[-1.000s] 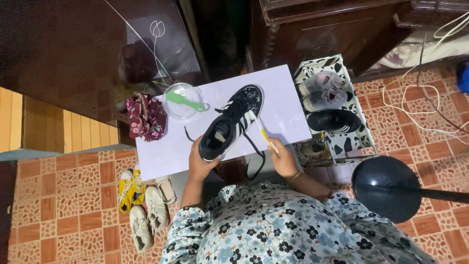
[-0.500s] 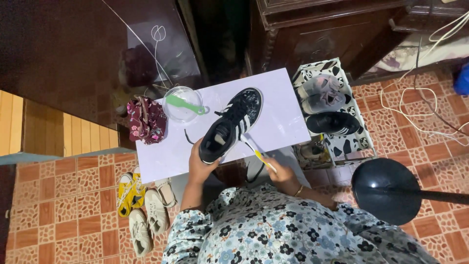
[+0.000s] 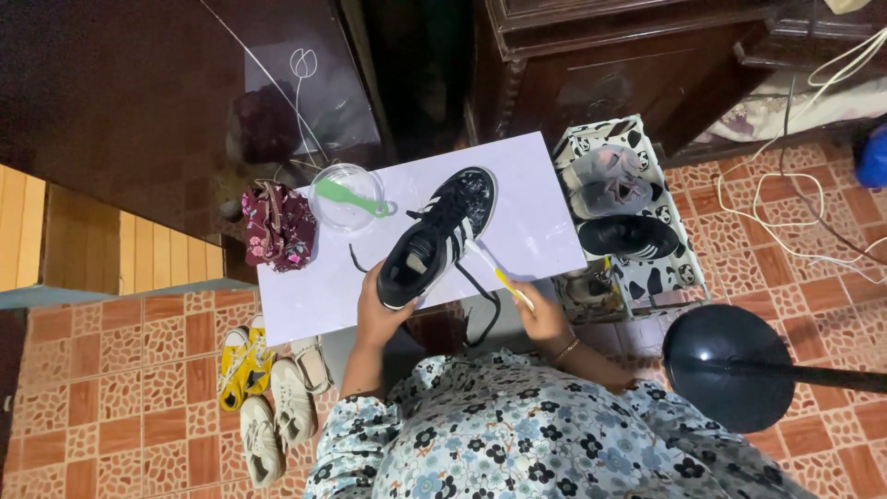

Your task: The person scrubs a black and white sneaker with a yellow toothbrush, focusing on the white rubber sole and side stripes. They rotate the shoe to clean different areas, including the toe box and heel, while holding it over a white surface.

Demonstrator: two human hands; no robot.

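Shoe point(image 3: 437, 238) stays on the bench point(image 3: 527, 222) — left hand point(image 3: 379, 314) still grips its heel; right hand point(image 3: 540, 310) — gripping the toothbrush point(image 3: 494, 270) — has pulled back from it.

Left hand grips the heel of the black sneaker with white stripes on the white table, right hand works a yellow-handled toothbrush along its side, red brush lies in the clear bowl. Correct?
Nearly. The head view shows the brush in the clear round bowl is green, not red. The rest holds: left hand grips the heel of the black white-striped sneaker on the white table, right hand holds the yellow-handled toothbrush to its side.

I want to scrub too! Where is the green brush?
In the head view, the green brush lies across the clear bowl on the white table, between the dark red cloth and the black sneaker.
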